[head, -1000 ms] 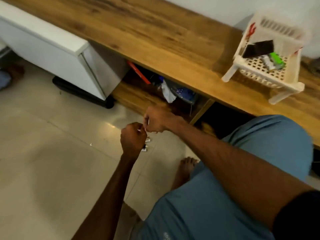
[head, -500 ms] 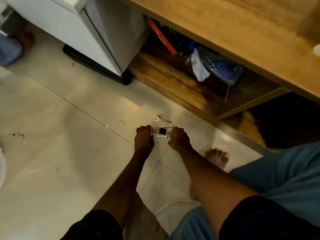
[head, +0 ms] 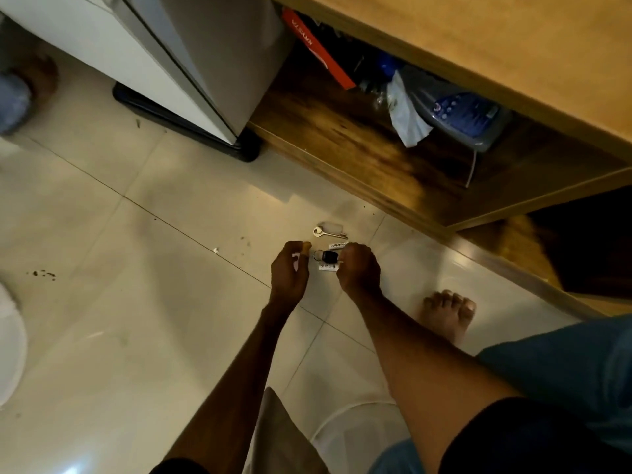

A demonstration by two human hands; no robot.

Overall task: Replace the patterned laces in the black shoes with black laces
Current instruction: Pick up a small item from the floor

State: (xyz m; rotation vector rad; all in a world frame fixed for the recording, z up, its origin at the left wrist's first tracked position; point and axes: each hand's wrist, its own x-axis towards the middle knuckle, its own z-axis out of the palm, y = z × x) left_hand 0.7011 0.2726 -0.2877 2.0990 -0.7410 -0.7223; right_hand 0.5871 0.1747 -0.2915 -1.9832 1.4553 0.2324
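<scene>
Down at floor level, tiles: pale glossy floor tiles (head: 136, 336) fill most of the view, with dark crumbs scattered on the left.
Counter: a wooden counter (head: 513, 46) runs across the upper right, with a dark wooden lower shelf (head: 342, 138) beneath it.
Cabinet: a white cabinet (head: 212, 63) on a black base stands just left of the shelf.
Shelf contents: a red box (head: 318, 53), a crumpled white bag (head: 407, 121) and a blue-grey appliance (head: 468, 114) (possibly an iron, too blurred to be sure).
Person: blue shorts (head: 564, 371) at lower right, one bare foot (head: 448, 313) flat on the tiles, both forearms reaching down.
Left hand (head: 289, 268): fingers curled round a small white piece (head: 294, 261), just left of the fob.
Right hand (head: 359, 268): fingers curled, fingertips at the fob's right side; I cannot tell whether it grips anything.
Between the hands: a black key fob (head: 329, 257) lies on the tile, with a white tag (head: 326, 267) touching its near edge.
Beyond the fob: a printed label (head: 338, 245), then a silver key (head: 323, 230) with a clear tag.
Task items: this view does not let me tell where the black shoes and the laces are.
</scene>
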